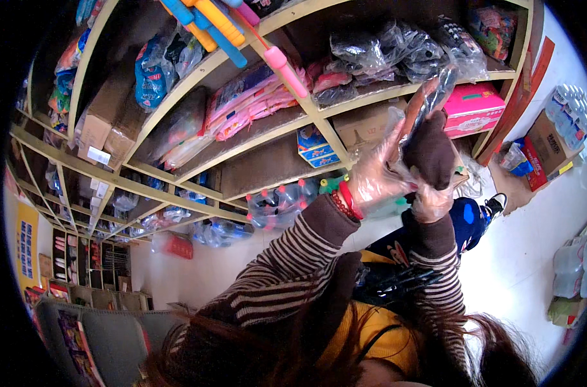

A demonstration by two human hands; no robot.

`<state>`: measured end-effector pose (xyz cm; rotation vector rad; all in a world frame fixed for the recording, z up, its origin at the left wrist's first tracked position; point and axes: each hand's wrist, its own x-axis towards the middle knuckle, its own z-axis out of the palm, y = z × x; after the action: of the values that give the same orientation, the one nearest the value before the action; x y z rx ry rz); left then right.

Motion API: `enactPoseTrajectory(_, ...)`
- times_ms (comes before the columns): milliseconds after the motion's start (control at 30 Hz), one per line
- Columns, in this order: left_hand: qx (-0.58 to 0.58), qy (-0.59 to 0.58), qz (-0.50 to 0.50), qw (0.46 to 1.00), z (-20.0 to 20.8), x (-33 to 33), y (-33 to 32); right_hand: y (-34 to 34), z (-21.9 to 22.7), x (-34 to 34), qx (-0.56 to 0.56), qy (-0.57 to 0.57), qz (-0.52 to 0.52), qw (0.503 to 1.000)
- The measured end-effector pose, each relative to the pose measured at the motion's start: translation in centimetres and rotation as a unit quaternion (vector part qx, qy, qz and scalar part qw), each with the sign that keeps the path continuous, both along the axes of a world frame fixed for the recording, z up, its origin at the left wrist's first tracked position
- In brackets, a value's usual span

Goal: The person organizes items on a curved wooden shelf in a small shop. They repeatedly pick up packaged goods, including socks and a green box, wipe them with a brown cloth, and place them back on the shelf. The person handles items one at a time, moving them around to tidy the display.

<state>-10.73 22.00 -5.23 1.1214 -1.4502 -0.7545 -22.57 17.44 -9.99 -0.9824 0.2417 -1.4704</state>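
Note:
My left hand [373, 177], in a thin clear plastic glove with red bands at the wrist, is raised in front of the shelves. It grips the left side of a dark brown cloth-like item [431, 155], whose exact kind I cannot make out. My right hand [432, 204], also in a clear glove, is closed on the item's lower end. Shiny clear plastic [443, 87] stands up above the item. Some of my left fingers are hidden behind it.
A wooden shelf unit [268, 171] holds pink packages [255, 103], black plastic-wrapped bundles [377, 48] and a pink box [474, 108]. Foam sticks [287, 71] hang in front. Bottle packs [284, 203] stand below. At right are a carton [548, 151] and wrapped bottles [571, 271].

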Motion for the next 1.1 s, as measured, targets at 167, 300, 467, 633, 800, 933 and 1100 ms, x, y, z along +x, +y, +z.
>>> enactPoseTrajectory(167,0.136,-0.046,0.026,0.989,-0.8,2.1,0.9,-1.3,-0.2,-0.1,-0.071,0.174,-0.075,0.979)
enactPoseTrajectory(300,0.206,-0.031,-0.019,0.978,0.2,3.0,2.6,-5.5,-1.3,-0.2,-0.043,0.133,-0.103,0.985)
enactPoseTrajectory(467,0.235,0.291,-0.058,0.926,0.3,2.1,4.0,-8.9,-4.6,-2.4,0.094,0.110,-0.129,0.981)
enactPoseTrajectory(633,0.160,0.316,-0.042,0.934,-1.3,1.7,1.8,-4.7,-3.8,-0.1,-0.061,0.241,-0.200,0.948)
enactPoseTrajectory(800,0.181,0.362,-0.035,0.914,-1.2,4.0,2.6,-3.4,-2.9,1.7,-0.011,0.104,-0.115,0.988)
enactPoseTrajectory(933,0.178,0.106,0.073,0.976,0.5,3.9,2.3,-8.0,-5.7,0.7,0.093,0.040,-0.134,0.986)
enactPoseTrajectory(1100,0.083,0.395,-0.029,0.914,4.1,0.3,-3.6,-13.8,-12.4,-2.3,0.089,0.053,-0.161,0.981)
